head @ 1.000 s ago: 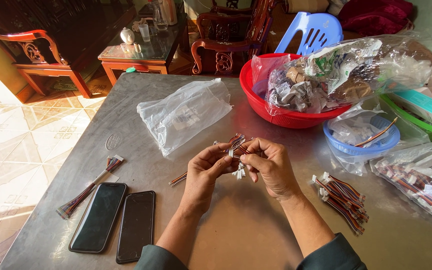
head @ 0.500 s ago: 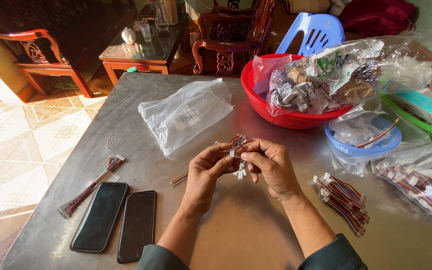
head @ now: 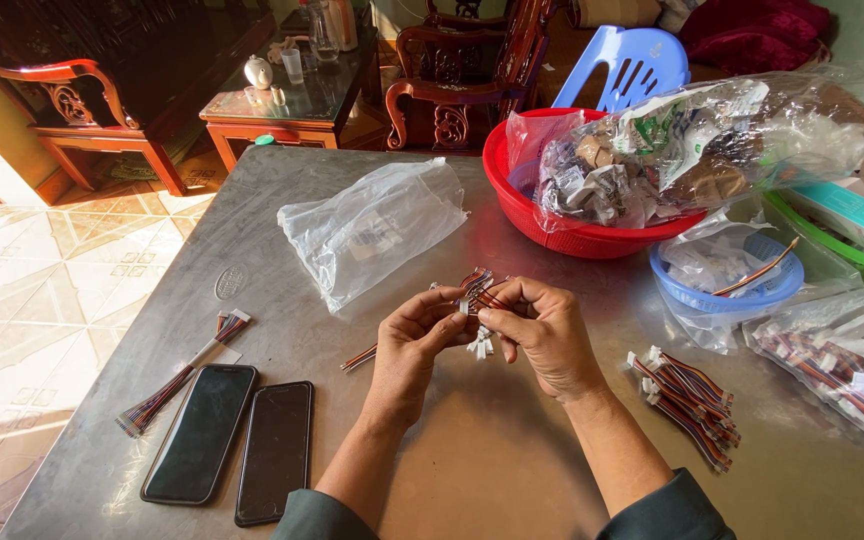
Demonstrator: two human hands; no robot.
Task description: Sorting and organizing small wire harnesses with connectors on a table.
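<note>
The one camera sits on my head, looking down and forward from close above my left hand (head: 414,345) and right hand (head: 542,335) across the grey table (head: 512,470) toward chairs (head: 462,70) beyond.

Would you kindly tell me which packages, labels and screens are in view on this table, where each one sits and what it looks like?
Clear plastic bag: table centre, crumpled, pale label inside.
Two black smartphones: near left edge, side by side, screens dark.
Big crinkled clear bag of packets: in the red basket, far right.
Teal-and-white box: right edge, rectangular.
Clear bag with white barcode label: near right, holding wire connectors.
</note>
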